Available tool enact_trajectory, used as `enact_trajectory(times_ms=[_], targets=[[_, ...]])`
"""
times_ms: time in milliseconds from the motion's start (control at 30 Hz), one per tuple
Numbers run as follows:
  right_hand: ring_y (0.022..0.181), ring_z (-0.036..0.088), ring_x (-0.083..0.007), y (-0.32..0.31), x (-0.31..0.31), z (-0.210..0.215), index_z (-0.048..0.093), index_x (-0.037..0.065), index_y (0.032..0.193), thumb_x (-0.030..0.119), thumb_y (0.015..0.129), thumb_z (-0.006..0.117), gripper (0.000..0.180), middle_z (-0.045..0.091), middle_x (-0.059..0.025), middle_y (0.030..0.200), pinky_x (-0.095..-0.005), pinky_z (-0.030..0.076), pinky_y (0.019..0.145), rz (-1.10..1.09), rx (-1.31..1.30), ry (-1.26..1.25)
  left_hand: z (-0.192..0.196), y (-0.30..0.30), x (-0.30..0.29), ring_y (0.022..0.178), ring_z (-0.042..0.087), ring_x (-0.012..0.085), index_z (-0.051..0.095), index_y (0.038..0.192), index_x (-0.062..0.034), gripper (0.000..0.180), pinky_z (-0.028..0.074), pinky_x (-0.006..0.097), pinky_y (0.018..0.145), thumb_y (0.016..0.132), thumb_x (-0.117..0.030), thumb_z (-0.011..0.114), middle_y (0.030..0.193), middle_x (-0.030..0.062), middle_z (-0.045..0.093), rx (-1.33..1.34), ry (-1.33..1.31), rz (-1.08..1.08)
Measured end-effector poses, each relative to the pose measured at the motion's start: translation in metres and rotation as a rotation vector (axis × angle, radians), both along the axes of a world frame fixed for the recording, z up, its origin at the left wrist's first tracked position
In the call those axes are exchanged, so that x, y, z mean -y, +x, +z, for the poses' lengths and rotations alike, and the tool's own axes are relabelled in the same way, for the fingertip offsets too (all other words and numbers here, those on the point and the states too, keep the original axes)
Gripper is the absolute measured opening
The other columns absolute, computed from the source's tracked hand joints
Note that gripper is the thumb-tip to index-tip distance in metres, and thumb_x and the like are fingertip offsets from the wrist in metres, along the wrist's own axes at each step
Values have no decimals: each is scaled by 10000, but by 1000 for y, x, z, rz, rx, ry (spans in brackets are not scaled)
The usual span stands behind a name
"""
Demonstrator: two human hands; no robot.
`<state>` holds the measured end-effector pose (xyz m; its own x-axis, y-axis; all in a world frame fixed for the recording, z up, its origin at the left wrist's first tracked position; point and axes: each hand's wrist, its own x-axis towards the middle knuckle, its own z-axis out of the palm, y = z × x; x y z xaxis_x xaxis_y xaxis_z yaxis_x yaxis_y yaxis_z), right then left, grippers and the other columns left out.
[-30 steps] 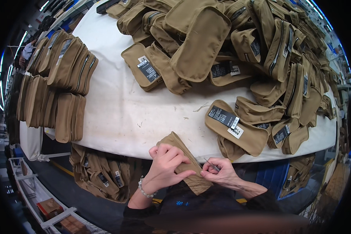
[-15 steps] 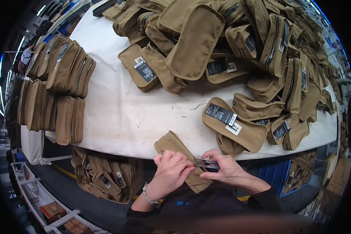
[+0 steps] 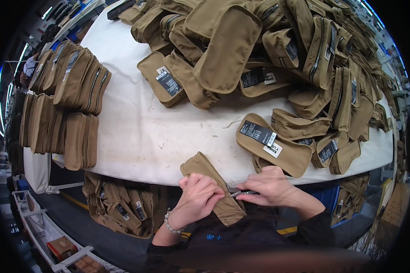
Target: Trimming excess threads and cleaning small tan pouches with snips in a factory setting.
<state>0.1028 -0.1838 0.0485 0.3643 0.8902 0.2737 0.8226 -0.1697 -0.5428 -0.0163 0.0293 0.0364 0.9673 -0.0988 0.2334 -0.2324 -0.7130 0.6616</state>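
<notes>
A tan fabric pouch (image 3: 230,211) lies slanted across the front edge of the table, its near end hanging toward my body. My left hand (image 3: 198,194) is closed, pinching the pouch's side by its edge. In my right hand (image 3: 271,187) is a pair of small thread snips (image 3: 247,193), gripped from the right side. Their blade tips meet the pouch's edge right beside my left fingertips. Whether a thread sits between the blades is too small to tell. Just beyond my right hand lies a labelled tan pouch (image 3: 282,157).
A big heap of tan pouches (image 3: 228,50) covers the far and right part of the white table (image 3: 136,132). Neat stacks of pouches (image 3: 79,86) stand at the left edge. Below the table are an open box of pouches (image 3: 123,207) and a blue crate (image 3: 325,198).
My right hand has turned over and shifted slightly right and up, so the snips now point left with their handles seen edge-on. The left hand keeps its pinch almost unmoved.
</notes>
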Motion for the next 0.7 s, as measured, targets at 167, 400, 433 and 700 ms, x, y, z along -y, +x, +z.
enact_trajectory(times_ms=[167,400,433,700], targets=[[472,496,-153,3,-4,-2,658,151,833,336,795,741,207,567,42,636,-279,335,459,37,-27,5,-3,-2,1,859,481,174,670,778,-171,159,268,338,833,679,-122,783,837,-63,577,21,22,13],[483,516,-143,3,-2,-9,640,147,798,313,800,741,195,579,43,637,-272,346,462,55,-45,27,-5,-1,-18,833,479,165,635,728,-169,181,261,347,805,696,-267,784,814,-64,566,17,-159,-162],[479,516,-145,3,-2,-6,637,144,790,311,792,748,201,581,42,637,-271,349,457,41,-54,23,-7,0,-27,831,480,164,604,709,-158,293,251,352,783,747,-401,764,809,-57,554,15,-297,-305],[565,630,-214,-16,0,-4,613,82,866,380,752,808,374,629,-42,682,-299,482,510,-94,-427,-82,-28,-3,-49,741,459,189,451,628,-144,715,230,339,765,693,-854,507,717,-16,512,77,-721,-373]])
